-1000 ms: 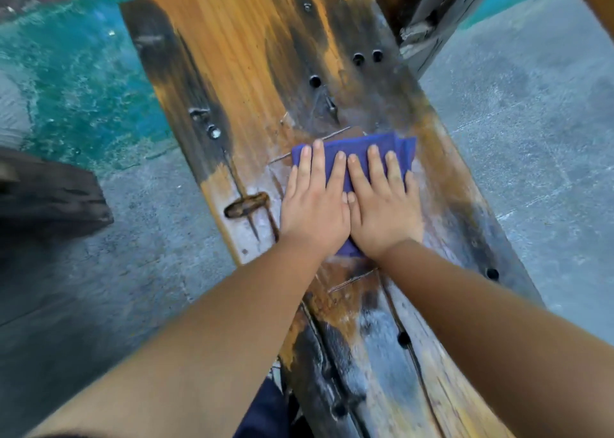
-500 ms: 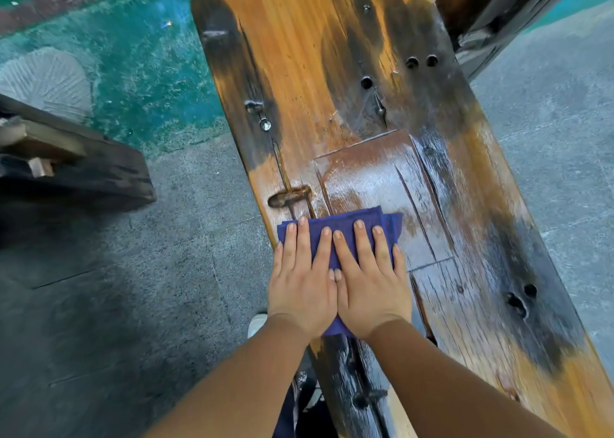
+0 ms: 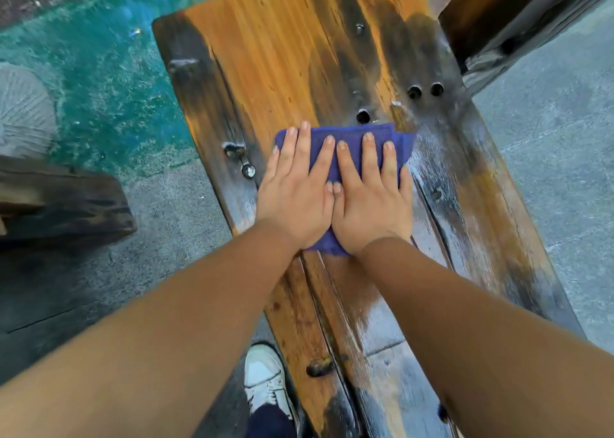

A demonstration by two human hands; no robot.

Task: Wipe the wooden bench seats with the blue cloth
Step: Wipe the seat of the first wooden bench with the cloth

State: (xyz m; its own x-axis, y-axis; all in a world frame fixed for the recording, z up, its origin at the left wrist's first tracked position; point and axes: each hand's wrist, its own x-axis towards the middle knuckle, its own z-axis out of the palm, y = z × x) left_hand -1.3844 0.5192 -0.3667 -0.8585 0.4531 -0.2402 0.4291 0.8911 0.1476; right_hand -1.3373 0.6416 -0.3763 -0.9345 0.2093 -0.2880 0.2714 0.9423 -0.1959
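Note:
A folded blue cloth (image 3: 352, 138) lies flat on the worn wooden bench seat (image 3: 285, 65), which runs from the bottom right up to the top middle. My left hand (image 3: 297, 191) and my right hand (image 3: 372, 195) press side by side on the cloth, palms down, fingers spread and pointing away from me. Most of the cloth is hidden under them; its far edge and right corner show. The wood behind my hands, nearer to me, looks wet and shiny.
Bolt holes (image 3: 425, 90) and a bolt head (image 3: 248, 170) stud the seat near the cloth. Another wooden beam (image 3: 518, 15) rises at the top right. A dark wooden block (image 3: 63, 201) sits on the concrete at left. My white shoe (image 3: 265, 381) stands beside the bench.
Both hands have pushed the cloth away from me along the seat, from the recessed patch up to the bolt holes, leaving a wet streak behind.

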